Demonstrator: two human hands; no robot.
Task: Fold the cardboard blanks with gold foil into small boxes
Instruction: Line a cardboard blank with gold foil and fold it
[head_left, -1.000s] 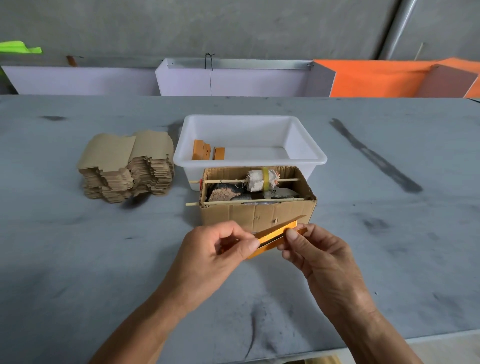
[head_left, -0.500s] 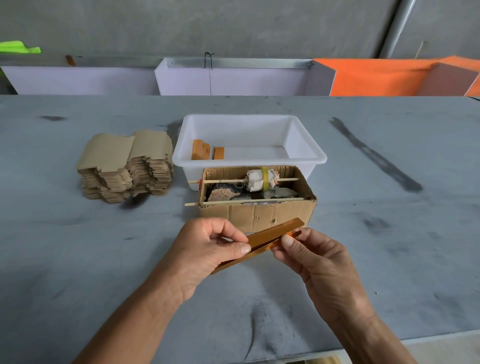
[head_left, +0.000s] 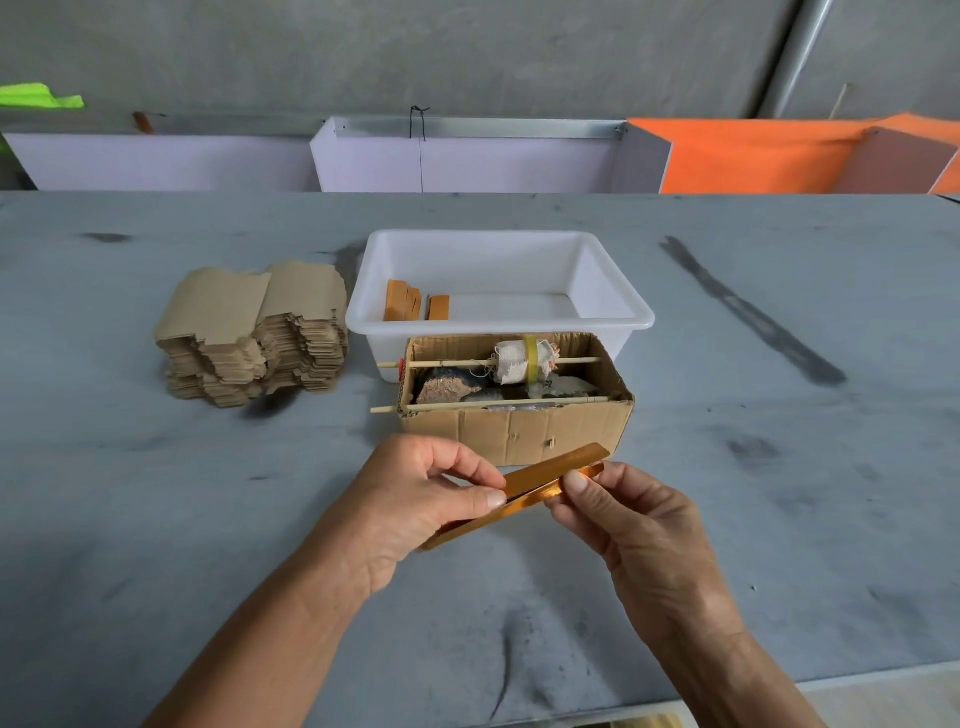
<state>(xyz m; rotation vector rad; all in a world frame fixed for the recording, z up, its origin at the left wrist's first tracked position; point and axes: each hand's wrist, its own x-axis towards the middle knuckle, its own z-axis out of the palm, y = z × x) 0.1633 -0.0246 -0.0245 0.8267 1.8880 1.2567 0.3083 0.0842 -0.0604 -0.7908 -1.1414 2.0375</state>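
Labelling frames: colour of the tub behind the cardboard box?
White tub, head view.

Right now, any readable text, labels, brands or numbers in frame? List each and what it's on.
None readable.
Gold foil blank pinched by the left hand and right hand: plain foil, no print showing.
Open cardboard box: front face has small dark marks, not legible as text.
White plastic tub: no label visible.
Stack of cardboard blanks: bare brown backs up.
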